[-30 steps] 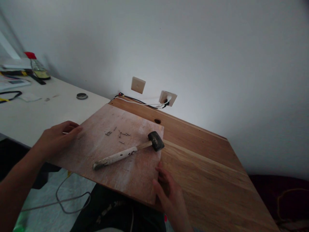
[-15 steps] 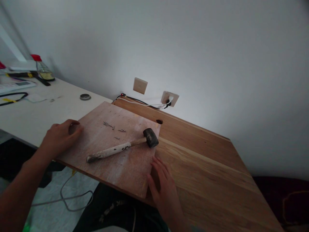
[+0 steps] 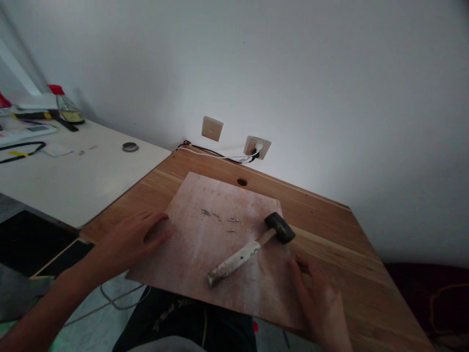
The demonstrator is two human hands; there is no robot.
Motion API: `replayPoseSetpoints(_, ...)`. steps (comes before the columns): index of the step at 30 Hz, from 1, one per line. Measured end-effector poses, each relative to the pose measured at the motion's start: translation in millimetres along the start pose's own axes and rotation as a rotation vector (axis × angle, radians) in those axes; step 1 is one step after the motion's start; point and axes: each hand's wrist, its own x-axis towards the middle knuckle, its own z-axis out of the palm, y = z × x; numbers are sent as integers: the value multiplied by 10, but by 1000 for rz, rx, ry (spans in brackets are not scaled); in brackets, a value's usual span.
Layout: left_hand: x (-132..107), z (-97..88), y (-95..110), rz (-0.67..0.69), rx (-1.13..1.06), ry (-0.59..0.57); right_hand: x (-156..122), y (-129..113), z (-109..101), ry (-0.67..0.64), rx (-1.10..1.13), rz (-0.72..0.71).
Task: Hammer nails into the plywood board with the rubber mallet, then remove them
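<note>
A thin wooden board (image 3: 179, 249) lies on the brown wooden desk, its near edge jutting out over my lap. My left hand (image 3: 141, 235) holds the board's left edge, thumb and fingers bent around it. At the opposite edge, my right hand (image 3: 318, 293) grips the board near its lower right corner. On top rests a rubber mallet (image 3: 238, 258) with a black head and a worn white-painted handle, its head pointing to the far right. Several small nails (image 3: 205, 212) lie scattered left of the mallet head. Neither hand touches the mallet or nails.
The wooden desk (image 3: 340, 259) has a cable hole (image 3: 242, 182) near the wall. Cables run to a wall socket (image 3: 257, 147). A white table (image 3: 91, 181) adjoins at left, bearing a round metal lid (image 3: 130, 146), a red-capped bottle (image 3: 68, 107) and a black cable (image 3: 25, 146).
Both hands have shifted the board rightward and slightly toward me, uncovering the desk's left part. The mallet and nails moved along with it, and the mallet has turned a little.
</note>
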Motion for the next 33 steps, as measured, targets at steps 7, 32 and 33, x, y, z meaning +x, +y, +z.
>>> replayPoseSetpoints(7, 70, 251, 477, 162, -214, -125, -152, 642, -470, -48, -204, 93)
replayPoseSetpoints(32, 1061, 644, 1247, 670, 76, -147, 238, -23, -128, -210, 250, 352)
replayPoseSetpoints(33, 1058, 652, 1236, 658, 68, -147, 232, -16, -124, -209, 257, 366)
